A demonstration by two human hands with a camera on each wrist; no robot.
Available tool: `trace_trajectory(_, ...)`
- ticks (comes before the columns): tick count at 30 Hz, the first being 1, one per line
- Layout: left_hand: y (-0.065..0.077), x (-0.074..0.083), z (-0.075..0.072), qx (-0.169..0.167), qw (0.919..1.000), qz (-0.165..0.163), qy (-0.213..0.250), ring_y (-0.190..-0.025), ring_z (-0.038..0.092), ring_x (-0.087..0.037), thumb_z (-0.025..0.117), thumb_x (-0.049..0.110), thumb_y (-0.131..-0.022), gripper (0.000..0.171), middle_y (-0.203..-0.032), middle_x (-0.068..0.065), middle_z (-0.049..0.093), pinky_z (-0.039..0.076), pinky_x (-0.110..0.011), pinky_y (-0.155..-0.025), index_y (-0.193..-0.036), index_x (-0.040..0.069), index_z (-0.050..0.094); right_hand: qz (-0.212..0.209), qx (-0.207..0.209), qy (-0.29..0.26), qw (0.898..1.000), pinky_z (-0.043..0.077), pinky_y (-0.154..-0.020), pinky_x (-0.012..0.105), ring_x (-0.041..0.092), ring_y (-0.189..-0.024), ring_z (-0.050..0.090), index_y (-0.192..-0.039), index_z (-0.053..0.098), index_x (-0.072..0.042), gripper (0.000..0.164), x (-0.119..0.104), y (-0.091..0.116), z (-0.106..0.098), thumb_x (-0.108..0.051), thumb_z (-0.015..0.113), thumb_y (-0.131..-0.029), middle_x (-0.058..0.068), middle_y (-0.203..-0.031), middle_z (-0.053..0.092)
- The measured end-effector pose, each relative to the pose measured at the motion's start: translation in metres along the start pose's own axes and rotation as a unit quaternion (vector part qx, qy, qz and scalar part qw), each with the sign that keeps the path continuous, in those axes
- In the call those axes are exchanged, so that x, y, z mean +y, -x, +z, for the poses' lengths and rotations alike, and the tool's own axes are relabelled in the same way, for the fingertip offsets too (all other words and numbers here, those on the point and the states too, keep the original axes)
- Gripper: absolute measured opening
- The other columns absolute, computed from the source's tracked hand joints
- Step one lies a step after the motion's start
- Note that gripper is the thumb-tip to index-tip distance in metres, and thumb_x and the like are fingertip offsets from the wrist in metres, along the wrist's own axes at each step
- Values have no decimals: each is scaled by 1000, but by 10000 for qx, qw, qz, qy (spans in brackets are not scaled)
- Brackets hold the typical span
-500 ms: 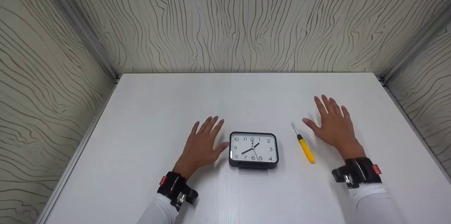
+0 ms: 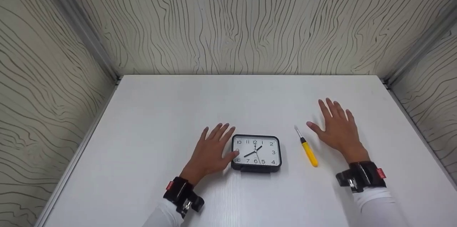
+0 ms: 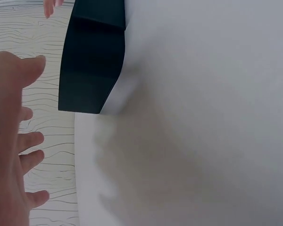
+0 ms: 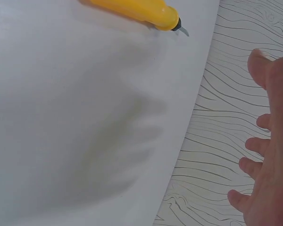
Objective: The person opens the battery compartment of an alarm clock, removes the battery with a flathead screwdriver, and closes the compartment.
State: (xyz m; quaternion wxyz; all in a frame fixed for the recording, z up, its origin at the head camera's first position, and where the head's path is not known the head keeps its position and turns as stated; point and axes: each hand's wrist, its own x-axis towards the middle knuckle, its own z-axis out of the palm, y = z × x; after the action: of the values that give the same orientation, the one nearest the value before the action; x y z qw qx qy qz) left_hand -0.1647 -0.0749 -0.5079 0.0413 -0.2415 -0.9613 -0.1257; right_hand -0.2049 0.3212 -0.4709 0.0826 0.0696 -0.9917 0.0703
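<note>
Clock (image 2: pixel 256 152) and screwdriver (image 2: pixel 309 153) rest on white table (image 2: pixel 214 102) between outspread hands (image 2: pixel 210 154) (image 2: pixel 337 132).

Clock (image 2: pixel 265 152) partly behind left hand (image 2: pixel 210 155)

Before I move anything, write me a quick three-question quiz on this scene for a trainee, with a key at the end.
1. True or false: in the head view, the tool lies between the clock and the right hand.
2. Multiple choice: in the head view, what overlaps the edge of the clock? A) the right hand B) the left hand C) the tool
3. Short answer: what does the right hand hold?

Key: 1. True. 2. B. 3. Nothing.
</note>
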Motion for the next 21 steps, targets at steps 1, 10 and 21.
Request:
trace_trajectory(1, 0, 1, 0, -21, 10000, 11, 15, -149, 24, -24, 36, 63, -95, 71, -160, 0, 29, 21, -55, -119, -154, 25, 27, 3, 11, -4, 10000, 15, -112, 69, 47, -142, 22, -154, 24, -7, 84, 0, 0, 0, -56, 52, -92, 24, -157, 25)
trace_trajectory(10, 2, 9, -1, -142, 9997, 192, -56, -148, 27, -25, 39, 65, -93, 74, -160, 0, 30, 24, -58, -116, -155, 26, 27, -1, 7, 0, 10000, 15, -112, 70, 47, -142, 23, -154, 23, -9, 84, -2, 0, 0, -56, 52, -92, 24, -157, 24)
trace_trajectory(21, 1, 22, 1, -303, 9986, 422, 8, -147, 29, -29, 37, 71, -90, 78, -159, 1, 30, 26, -59, -115, -155, 30, 24, -91, 115, -58, 9999, 18, -110, 69, 48, -141, 25, -153, 25, -8, 82, -3, 0, 2, -54, 54, -92, 25, -156, 26)
